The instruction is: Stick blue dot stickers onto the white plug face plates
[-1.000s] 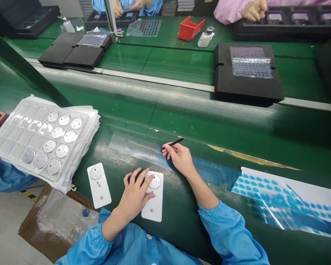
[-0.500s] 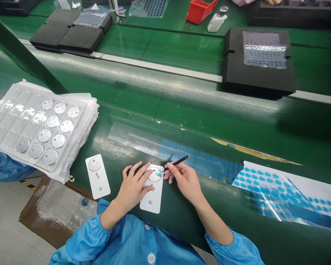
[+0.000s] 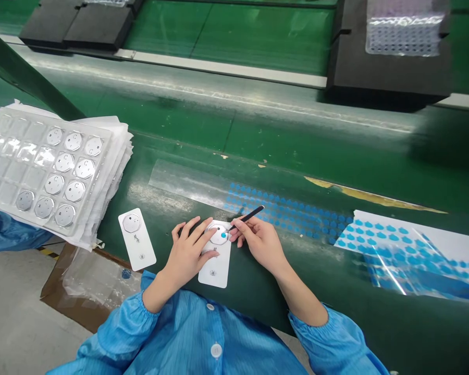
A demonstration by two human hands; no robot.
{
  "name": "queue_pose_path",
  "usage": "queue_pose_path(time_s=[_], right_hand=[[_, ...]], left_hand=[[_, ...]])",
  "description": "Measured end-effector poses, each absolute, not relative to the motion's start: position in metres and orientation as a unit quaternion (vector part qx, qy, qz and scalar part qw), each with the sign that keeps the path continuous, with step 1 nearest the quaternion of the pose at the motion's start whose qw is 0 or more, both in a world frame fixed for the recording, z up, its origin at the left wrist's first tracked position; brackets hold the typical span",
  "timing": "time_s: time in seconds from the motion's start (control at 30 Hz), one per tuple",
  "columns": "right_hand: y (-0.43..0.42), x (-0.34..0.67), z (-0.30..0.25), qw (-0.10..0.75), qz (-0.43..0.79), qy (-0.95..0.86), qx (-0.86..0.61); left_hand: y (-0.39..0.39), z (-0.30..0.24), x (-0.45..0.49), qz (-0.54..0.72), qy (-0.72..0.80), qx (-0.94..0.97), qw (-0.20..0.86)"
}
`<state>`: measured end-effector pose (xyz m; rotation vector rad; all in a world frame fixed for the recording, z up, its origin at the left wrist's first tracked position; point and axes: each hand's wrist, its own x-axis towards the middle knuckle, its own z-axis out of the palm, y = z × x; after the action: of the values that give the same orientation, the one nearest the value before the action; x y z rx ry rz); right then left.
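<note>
The white card (image 3: 216,255) lies on the green bench's near edge. I see my left hand (image 3: 187,255) flat, fingers spread, pinning it; my right hand (image 3: 258,240) pinches black tweezers (image 3: 245,217), tip at a blue dot (image 3: 223,235) on the card's disc.

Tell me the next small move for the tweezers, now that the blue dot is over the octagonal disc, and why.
Probably lower the tweezers a touch and press the blue dot flat onto the octagonal disc. The right hand holds the tip right at the disc's right side, and the left hand pins the white card with fingers beside the disc, so it looks steadied for placement.
</note>
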<state>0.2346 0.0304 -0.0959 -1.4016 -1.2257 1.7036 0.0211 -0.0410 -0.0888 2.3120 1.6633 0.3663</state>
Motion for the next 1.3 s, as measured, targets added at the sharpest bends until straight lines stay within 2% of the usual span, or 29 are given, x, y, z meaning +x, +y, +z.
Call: queue_pose_path(time_s=[1.07, 1.3], right_hand=[[0.0347, 0.2341, -0.0954, 0.294, 0.648, -0.465, -0.526], [0.0322, 0.2353, -0.0960, 0.295, 0.634, -0.487, -0.524]], left_hand=[[-0.0396, -0.0896, 0.0197, 0.119, 0.566, 0.805, 0.134], [-0.0473, -0.0880, 0.0253, 0.060, 0.554, 0.828, 0.067]])
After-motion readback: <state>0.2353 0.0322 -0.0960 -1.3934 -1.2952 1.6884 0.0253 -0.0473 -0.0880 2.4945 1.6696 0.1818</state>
